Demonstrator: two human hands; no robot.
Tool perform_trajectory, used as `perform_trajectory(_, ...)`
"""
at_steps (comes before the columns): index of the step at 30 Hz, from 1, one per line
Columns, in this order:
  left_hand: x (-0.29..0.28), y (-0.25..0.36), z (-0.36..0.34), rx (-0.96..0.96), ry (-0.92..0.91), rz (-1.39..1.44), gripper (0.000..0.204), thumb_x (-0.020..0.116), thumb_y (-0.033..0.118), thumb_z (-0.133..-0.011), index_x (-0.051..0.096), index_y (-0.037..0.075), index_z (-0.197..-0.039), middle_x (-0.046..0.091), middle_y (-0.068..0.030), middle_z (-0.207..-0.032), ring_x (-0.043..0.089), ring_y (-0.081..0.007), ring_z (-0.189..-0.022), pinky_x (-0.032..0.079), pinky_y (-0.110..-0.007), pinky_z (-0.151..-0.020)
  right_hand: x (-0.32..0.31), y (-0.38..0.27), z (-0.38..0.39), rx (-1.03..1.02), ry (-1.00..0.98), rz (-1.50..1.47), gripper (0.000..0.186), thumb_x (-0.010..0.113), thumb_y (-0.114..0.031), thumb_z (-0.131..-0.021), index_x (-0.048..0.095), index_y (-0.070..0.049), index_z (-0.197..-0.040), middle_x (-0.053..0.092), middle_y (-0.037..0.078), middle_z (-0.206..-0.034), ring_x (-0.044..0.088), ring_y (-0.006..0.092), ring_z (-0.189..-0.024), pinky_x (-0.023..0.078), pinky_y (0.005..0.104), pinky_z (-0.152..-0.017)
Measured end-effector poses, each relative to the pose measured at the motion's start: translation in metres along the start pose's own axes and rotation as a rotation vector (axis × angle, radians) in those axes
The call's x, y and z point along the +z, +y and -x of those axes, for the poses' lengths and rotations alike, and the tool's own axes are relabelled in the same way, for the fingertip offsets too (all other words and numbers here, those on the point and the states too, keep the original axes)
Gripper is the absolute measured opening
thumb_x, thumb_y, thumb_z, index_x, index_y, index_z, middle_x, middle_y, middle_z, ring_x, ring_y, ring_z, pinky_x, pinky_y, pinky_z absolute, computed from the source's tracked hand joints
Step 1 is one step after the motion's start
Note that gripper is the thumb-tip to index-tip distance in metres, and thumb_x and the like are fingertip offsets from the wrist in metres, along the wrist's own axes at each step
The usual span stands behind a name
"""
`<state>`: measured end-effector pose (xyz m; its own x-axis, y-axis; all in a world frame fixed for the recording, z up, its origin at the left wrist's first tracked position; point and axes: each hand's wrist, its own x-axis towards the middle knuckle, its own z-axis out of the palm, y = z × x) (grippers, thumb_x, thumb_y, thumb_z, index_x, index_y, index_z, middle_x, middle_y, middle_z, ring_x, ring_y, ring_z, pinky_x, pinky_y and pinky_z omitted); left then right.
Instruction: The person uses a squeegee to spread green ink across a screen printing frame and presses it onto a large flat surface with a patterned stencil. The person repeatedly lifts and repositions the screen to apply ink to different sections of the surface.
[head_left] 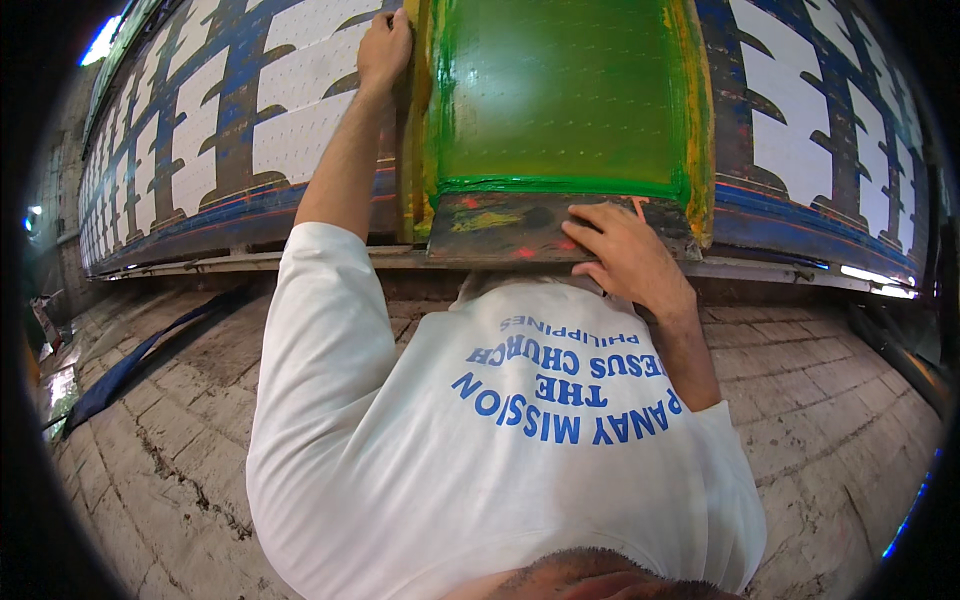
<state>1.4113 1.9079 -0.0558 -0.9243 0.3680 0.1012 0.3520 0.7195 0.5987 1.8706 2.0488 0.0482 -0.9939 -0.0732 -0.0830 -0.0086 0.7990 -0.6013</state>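
Note:
A screen printing frame (697, 130) lies on the long table in front of me, its mesh coated in glossy green. Along its near end runs a dark strip (478, 232) smeared with yellow and red paint. My left hand (385, 48) is reached far forward, its fingers curled round the frame's left rail. At the near right corner my right hand (625, 250) grips the dark strip's edge, with fingers on top and the thumb at the front edge. Whatever lies beneath the frame is hidden.
White notched cut pieces (300, 95) lie in rows on the dark, paint-stained table (230, 235), with more white pieces (795, 125) at right. A pale rail (740, 268) runs along its near edge. Dark blue cloth (140, 365) hangs at left above the brick floor (200, 430).

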Motion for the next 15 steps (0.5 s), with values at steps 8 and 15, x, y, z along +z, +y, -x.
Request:
perform_trajectory(8,0.004,-0.002,-0.001,-0.007,0.021,0.045,0.063,0.042,0.057,-0.105,0.066,0.005,-0.133,0.072,-0.0254,-0.125,0.065,-0.0453,-0.121,0.049,-0.051,-0.104,0.020,-0.013,-0.031,0.188,0.091,0.339,0.061,0.081,0.001,-0.069,0.068,-0.005,-0.129,0.069,0.009,-0.125,0.066,0.0278,-0.119,0.054,0.0400,-0.101)
perform_trajectory(15,-0.006,0.014,0.007,-0.085,-0.029,0.096,0.061,0.038,0.051,-0.107,0.066,0.003,-0.131,0.072,-0.0256,-0.123,0.066,-0.0461,-0.120,0.050,-0.054,-0.102,0.029,0.007,-0.071,0.239,0.308,0.463,0.056,0.084,-0.001,-0.067,0.072,-0.010,-0.120,0.072,0.006,-0.118,0.069,0.0255,-0.112,0.057,0.0394,-0.093)
